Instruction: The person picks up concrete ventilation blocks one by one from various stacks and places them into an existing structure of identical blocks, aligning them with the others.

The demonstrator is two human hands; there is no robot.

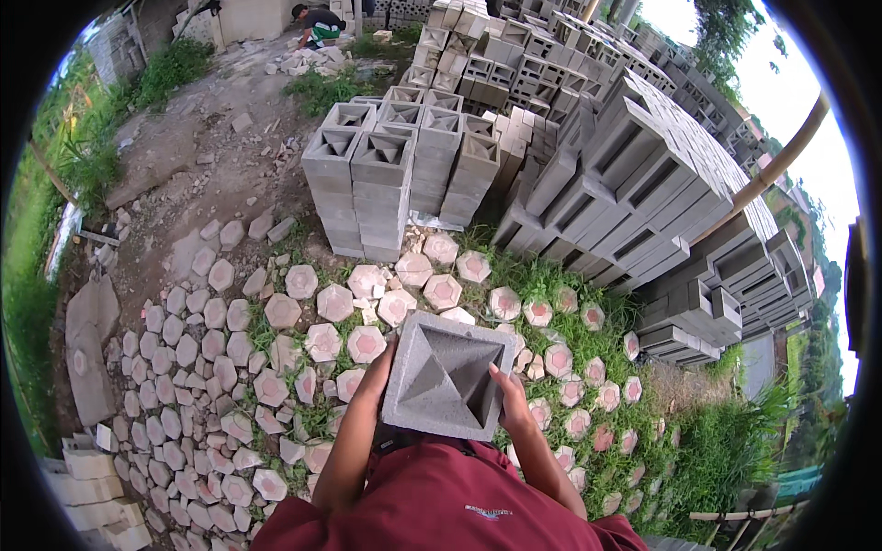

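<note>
A grey square concrete block (424,378) with a recessed triangular pattern is held in front of my body at waist height, its patterned face turned up. My left hand (375,375) grips its left side, with most of the fingers hidden behind and under the block. On the right side, my right hand (511,400) clasps the edge, the thumb lying over the rim. Ahead of me stand columns of similar blocks (356,197), stacked several high with their patterned faces up on top.
Hexagonal pavers (335,303) cover the ground, with grass between them. Large block stacks (634,184) rise at the right, crossed by a bamboo pole (776,170). Pale blocks (87,491) lie at lower left. Another person (317,26) crouches by rubble (312,61) far off.
</note>
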